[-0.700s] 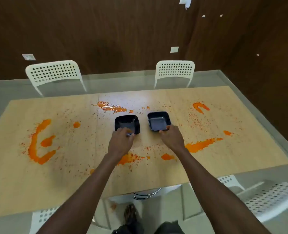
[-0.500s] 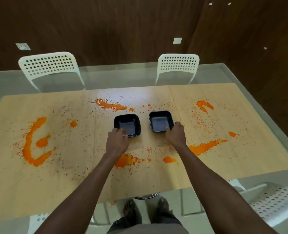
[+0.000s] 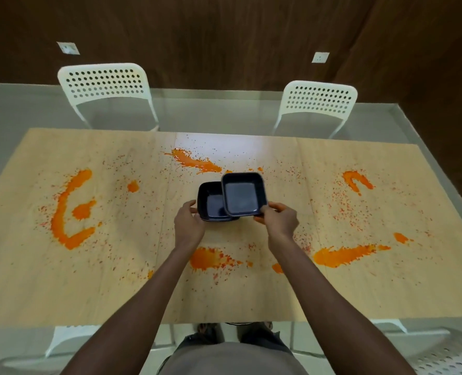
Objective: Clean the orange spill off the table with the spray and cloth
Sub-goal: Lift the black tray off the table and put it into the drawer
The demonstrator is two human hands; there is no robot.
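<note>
Orange spill covers the light wooden table [image 3: 116,280]: a big curved smear at the left [image 3: 67,215], a streak at the back middle [image 3: 194,163], blotches near the front [image 3: 208,259] and a long streak at the right [image 3: 343,254]. Two square black dishes sit mid-table. My right hand [image 3: 278,220] pinches the near edge of the right dish [image 3: 243,193], lifted and overlapping the left dish [image 3: 210,204]. My left hand [image 3: 188,223] holds the left dish's near-left edge. No spray or cloth is in view.
Two white perforated chairs [image 3: 105,85] [image 3: 319,101] stand at the far side against a dark wooden wall. Parts of more white chairs [image 3: 446,353] show at the near side. My feet and lap are below the table's front edge.
The right dish has been lifted and moved left, now overlapping the left dish. Both hands stayed on the dishes' near edges. The camera tilted further down.
</note>
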